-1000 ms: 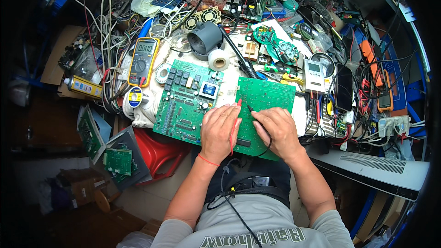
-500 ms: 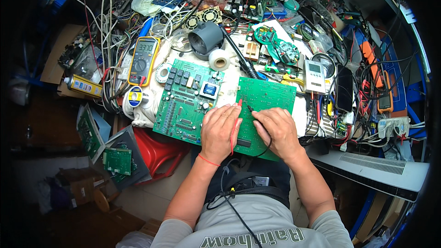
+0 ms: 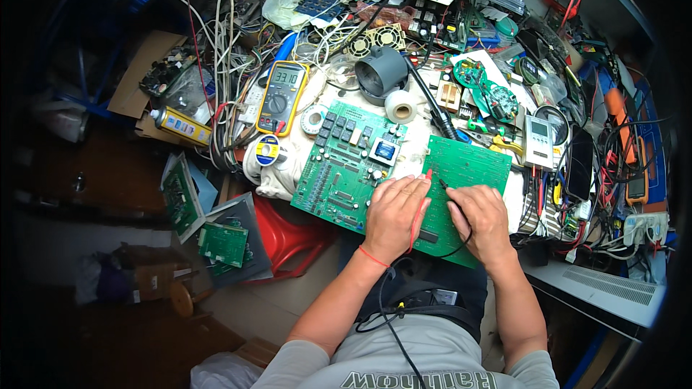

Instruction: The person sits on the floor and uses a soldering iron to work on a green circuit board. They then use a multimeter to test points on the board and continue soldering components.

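My left hand (image 3: 395, 215) is closed round a red test probe (image 3: 429, 174), its tip over a green circuit board (image 3: 481, 157) lying with its solder side up. My right hand (image 3: 481, 220) pinches a black test probe (image 3: 443, 183), pointed at the same board just right of the red one. Whether the tips touch the board is too small to tell. Left of it, partly behind my left hand, lies a second green circuit board (image 3: 328, 184) with relays, chips and a blue-topped transformer. The yellow multimeter (image 3: 283, 98) beyond it has a lit display.
A solder spool (image 3: 267, 150), a tape roll (image 3: 401, 106) and a grey plastic pipe fitting (image 3: 380, 73) stand behind the boards. Heaped cables and electronics fill the bench's back. A small white tester (image 3: 538, 141) lies right. Below the left edge are a red stool (image 3: 288, 241) and more boards (image 3: 223, 243).
The whole view has shifted, so the bench and hands appear farther right and slightly lower. The black probe tip sits a little farther from the red one. The multimeter reading has changed.
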Demonstrator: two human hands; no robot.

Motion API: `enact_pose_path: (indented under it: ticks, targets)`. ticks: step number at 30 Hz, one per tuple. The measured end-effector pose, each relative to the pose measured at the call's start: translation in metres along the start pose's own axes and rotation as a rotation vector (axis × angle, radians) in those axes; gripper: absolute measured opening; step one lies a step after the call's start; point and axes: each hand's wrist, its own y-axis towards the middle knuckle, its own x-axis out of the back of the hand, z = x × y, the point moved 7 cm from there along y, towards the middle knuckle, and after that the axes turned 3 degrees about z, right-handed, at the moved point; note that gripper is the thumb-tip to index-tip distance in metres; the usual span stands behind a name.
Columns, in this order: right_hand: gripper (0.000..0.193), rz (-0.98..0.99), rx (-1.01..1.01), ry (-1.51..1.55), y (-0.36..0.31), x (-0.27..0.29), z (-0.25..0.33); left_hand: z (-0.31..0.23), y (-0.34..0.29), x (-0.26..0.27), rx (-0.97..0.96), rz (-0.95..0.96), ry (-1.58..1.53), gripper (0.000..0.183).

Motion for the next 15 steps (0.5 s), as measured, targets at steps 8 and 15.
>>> enact_pose_path:
  ticks: [8, 15]
  targets:
    - [0.026, 0.008, -0.003, -0.007, 0.0003, 0.0005, 0.0, -0.0005, -0.0003, -0.0002, 0.002, -0.001, 0.002, 0.034]
    - [0.025, 0.007, 0.0, -0.011, 0.0011, 0.0014, 0.0008, -0.0004, -0.0001, 0.0001, -0.002, -0.001, 0.011, 0.033]
